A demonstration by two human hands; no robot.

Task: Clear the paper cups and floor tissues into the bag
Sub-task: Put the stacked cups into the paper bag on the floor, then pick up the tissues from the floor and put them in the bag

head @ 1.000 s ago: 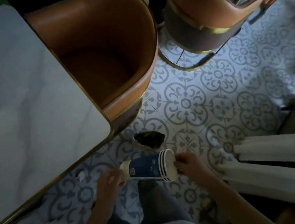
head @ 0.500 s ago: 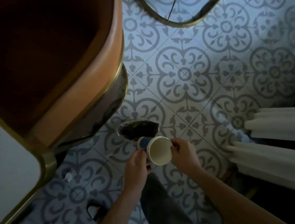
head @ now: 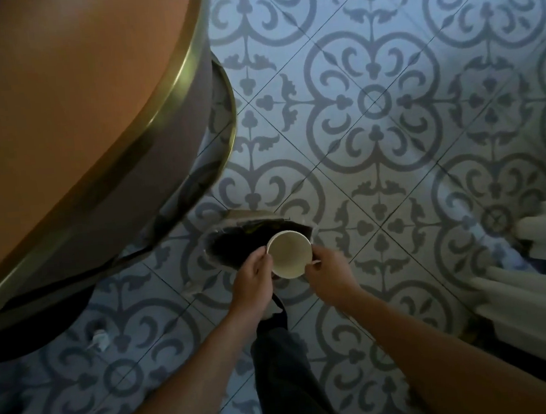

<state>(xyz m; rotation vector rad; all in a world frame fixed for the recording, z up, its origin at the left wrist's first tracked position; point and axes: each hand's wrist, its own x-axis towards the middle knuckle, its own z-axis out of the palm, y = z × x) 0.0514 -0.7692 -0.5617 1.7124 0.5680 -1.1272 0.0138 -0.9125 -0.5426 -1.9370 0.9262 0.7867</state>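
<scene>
A stack of paper cups [head: 289,254] faces me mouth-up, its cream inside showing. My left hand [head: 254,278] grips its left side and my right hand [head: 328,273] grips its right side. The cups hang directly over the open mouth of a dark bag [head: 232,245] that sits on the patterned tile floor. A small white tissue scrap [head: 99,339] lies on the floor at the lower left, under the chair's edge.
An orange chair with a brass rim [head: 169,93] fills the upper left and overhangs the bag. White curtain folds [head: 533,250] hang at the right. My dark trouser leg [head: 286,370] is below the cups. A second chair's base shows at the top edge.
The cups turned from lying sideways to mouth-up and went down over the bag's mouth. My head came lower, so the chair and floor look larger.
</scene>
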